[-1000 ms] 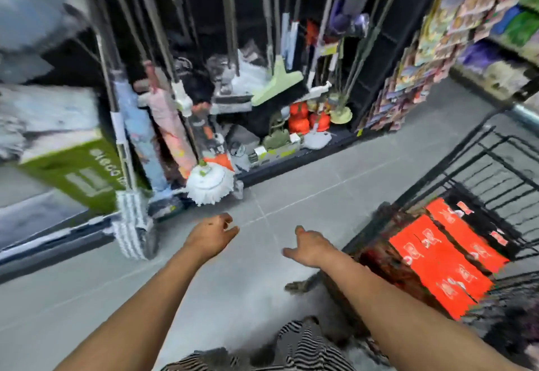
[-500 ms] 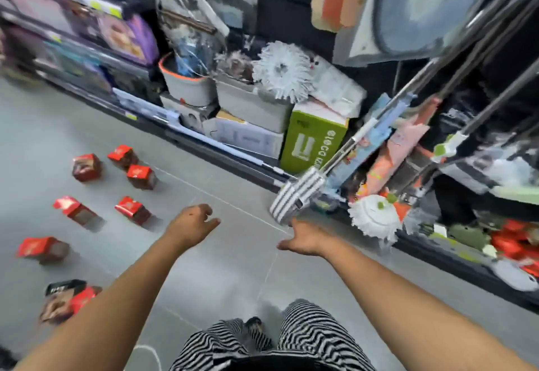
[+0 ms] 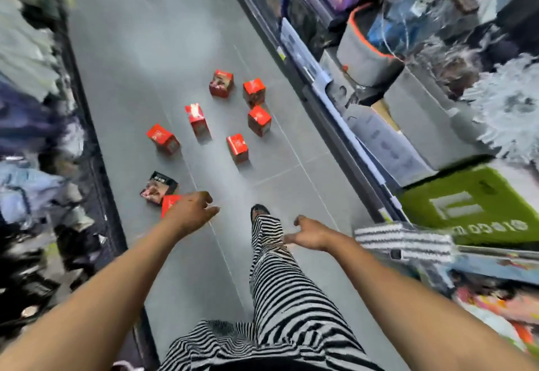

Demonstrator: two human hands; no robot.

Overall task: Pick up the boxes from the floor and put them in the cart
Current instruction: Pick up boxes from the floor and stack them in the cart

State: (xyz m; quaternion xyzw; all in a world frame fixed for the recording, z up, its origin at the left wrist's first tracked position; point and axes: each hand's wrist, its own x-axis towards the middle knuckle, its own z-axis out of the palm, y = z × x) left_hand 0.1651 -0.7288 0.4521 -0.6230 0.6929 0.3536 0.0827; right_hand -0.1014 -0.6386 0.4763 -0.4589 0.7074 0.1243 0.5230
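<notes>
Since the earlier frame the view has swung left, so the red boxes now lie on the floor straight ahead, left of the green carton (eight, scattered). Left hand hovers over the nearest box, loose and empty. Right hand, nearer the carton, hangs relaxed and empty.

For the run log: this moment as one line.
phase: before pickup; left hand: open, empty; right hand: open, empty; boxes: on floor; cart: unseen
</notes>
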